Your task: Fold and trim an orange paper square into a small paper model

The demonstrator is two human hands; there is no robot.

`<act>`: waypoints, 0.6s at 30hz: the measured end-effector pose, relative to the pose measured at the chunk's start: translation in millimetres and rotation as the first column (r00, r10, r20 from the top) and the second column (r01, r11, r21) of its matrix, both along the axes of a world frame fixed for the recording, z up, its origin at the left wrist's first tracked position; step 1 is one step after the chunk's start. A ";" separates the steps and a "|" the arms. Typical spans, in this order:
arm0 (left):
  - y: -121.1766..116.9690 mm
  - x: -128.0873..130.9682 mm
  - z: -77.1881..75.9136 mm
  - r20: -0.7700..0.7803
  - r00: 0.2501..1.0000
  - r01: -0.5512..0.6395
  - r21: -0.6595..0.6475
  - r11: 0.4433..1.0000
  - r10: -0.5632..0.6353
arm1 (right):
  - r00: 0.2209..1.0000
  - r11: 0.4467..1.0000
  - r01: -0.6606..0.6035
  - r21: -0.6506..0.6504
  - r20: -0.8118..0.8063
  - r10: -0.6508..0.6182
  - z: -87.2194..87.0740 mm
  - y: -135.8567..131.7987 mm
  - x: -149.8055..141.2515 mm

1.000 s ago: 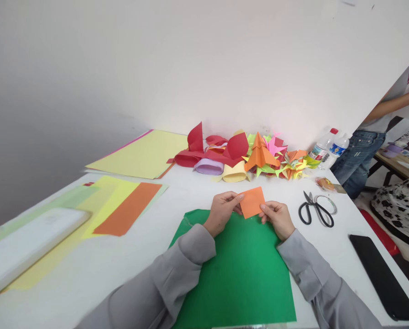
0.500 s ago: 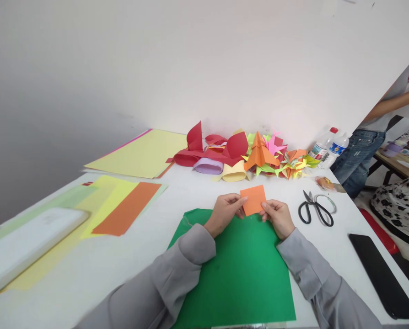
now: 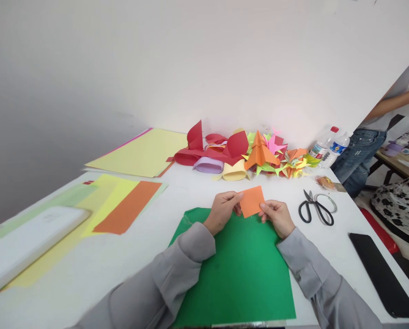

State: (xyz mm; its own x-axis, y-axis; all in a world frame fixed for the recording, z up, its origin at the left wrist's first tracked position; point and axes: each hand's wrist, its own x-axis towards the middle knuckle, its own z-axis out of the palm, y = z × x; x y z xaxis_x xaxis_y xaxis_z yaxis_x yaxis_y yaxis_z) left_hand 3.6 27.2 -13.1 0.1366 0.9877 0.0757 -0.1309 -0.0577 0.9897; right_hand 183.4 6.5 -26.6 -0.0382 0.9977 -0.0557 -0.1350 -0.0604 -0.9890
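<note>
A small orange square of paper (image 3: 252, 201) is held up between my two hands, above the far edge of a green sheet (image 3: 239, 269). My left hand (image 3: 221, 210) pinches its left edge between thumb and fingers. On the opposite side, my right hand (image 3: 277, 217) grips the lower right corner, thumb in front. The fingertips behind the paper are partly hidden. Both forearms, in grey sleeves, reach across the green sheet.
Scissors (image 3: 315, 208) and a black phone-like slab (image 3: 383, 274) lie to the right. Folded paper shapes (image 3: 259, 153) line the wall beside two bottles (image 3: 335, 148). Coloured sheets (image 3: 127, 208) and a white block (image 3: 33, 244) occupy the left. A person in jeans (image 3: 357, 153) stands beyond.
The orange paper has shifted very slightly left and tilted a little. Both hands keep hold of it, with small shifts of the fingers.
</note>
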 end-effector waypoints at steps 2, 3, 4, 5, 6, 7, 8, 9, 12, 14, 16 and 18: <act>0.0 0.1 -0.4 0.008 1.000 0.001 -0.005 1.000 -0.001 | 1.000 1.000 -0.004 0.001 0.000 0.004 -0.4 0.1 0.2; 0.0 0.4 -0.7 0.014 1.000 -0.003 -0.007 1.000 0.003 | 1.000 1.000 -0.006 0.002 -0.002 0.006 -0.5 0.1 0.3; 0.0 0.9 -1.0 0.021 1.000 -0.008 -0.010 1.000 0.008 | 1.000 1.000 -0.008 0.003 -0.004 0.008 -0.7 0.2 0.4; 0.0 1.3 -1.2 0.028 1.000 -0.014 -0.013 1.000 0.014 | 1.000 1.000 -0.010 0.003 -0.006 0.010 -0.8 0.2 0.5; 0.2 1.5 -1.3 0.035 0.999 -0.022 -0.014 1.000 0.022 | 1.000 1.000 -0.012 0.003 -0.008 0.012 -0.8 0.1 0.6; 0.4 1.7 -1.1 0.040 0.999 -0.031 -0.014 0.999 0.032 | 1.000 1.000 -0.015 0.002 -0.010 0.015 -0.7 0.0 0.7; 0.6 1.6 -0.7 0.042 0.998 -0.044 -0.011 0.999 0.044 | 1.000 1.000 -0.018 -0.001 -0.013 0.018 -0.5 -0.1 0.7; 0.7 1.4 -0.1 0.042 0.998 -0.054 -0.006 0.999 0.054 | 1.000 1.000 -0.022 -0.005 -0.015 0.022 -0.2 -0.3 0.7; 1.0 0.5 1.6 0.030 0.997 -0.075 0.007 0.997 0.074 | 0.999 0.999 -0.030 -0.016 -0.026 0.030 1.2 -0.9 0.1; 0.7 0.4 1.8 0.035 0.997 -0.076 0.004 0.997 0.076 | 0.999 0.999 -0.027 -0.019 -0.034 0.026 1.9 -1.0 -0.4; 0.2 1.0 1.2 0.057 0.997 -0.042 -0.011 0.999 0.042 | 0.999 1.000 -0.008 -0.021 -0.053 0.007 2.0 -0.7 -0.5; -0.7 2.2 0.3 0.068 0.997 0.032 -0.020 0.999 -0.031 | 0.996 0.999 0.018 -0.027 -0.085 -0.020 1.6 -0.2 -0.3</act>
State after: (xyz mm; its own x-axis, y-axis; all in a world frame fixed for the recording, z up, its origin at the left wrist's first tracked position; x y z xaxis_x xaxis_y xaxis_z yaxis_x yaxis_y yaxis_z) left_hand 5.8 26.5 -12.9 0.1629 0.9845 0.0651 -0.1986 -0.0320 0.9796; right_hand 183.1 6.4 -24.9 -0.0248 0.9965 -0.0796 -0.2198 -0.0832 -0.9720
